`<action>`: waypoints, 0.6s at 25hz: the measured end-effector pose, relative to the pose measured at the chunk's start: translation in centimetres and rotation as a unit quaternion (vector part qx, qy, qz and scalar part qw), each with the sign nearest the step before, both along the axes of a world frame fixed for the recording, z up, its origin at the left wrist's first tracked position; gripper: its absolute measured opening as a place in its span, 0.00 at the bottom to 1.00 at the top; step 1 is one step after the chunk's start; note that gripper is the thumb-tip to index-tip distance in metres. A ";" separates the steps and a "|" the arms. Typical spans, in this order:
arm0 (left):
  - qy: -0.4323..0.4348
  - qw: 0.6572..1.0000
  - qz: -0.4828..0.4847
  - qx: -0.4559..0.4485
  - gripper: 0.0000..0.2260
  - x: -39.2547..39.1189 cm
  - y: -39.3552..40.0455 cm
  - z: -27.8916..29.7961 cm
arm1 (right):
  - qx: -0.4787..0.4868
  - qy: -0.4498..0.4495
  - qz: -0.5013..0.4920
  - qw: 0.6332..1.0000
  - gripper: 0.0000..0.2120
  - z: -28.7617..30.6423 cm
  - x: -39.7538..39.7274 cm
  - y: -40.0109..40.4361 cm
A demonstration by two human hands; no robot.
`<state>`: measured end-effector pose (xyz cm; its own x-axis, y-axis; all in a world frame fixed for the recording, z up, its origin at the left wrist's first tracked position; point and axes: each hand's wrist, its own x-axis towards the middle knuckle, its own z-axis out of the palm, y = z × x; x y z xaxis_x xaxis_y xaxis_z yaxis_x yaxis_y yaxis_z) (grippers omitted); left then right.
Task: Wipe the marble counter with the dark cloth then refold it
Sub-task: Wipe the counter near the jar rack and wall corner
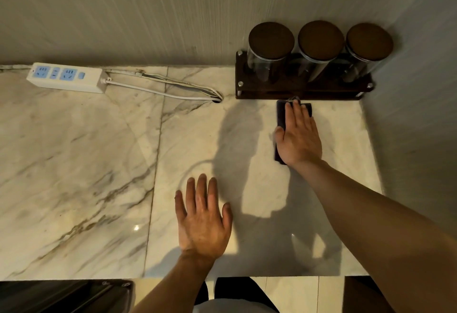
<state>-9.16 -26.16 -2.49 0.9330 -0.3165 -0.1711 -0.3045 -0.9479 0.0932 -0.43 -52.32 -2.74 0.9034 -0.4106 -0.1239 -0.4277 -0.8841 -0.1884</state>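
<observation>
Marble counter (74, 164), far-right corner: right hand (299, 137) flat, fingers together, pressing dark cloth (280, 114) just before jar rack (301, 90). Left hand (202, 216) flat, fingers apart, holding nothing. Cloth mostly hidden under palm.

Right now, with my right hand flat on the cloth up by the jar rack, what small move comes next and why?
Probably pull the folded dark cloth back toward you under the right hand: it already sits against the dark wooden jar rack, while the marble counter stretches toward the near edge.
</observation>
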 end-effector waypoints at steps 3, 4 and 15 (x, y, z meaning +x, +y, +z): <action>0.003 1.000 0.001 -0.003 0.28 0.0 0.0 -0.1 | 0.010 -0.012 -0.073 0.997 0.29 0.0 0.2 0.5; 0.004 1.000 0.001 -0.003 0.28 0.0 0.1 -0.1 | 0.015 -0.021 -0.100 0.995 0.29 0.0 0.1 0.7; 0.010 1.000 0.008 -0.007 0.28 0.0 0.0 -0.3 | 0.054 -0.052 -0.245 0.967 0.31 0.1 -2.3 2.7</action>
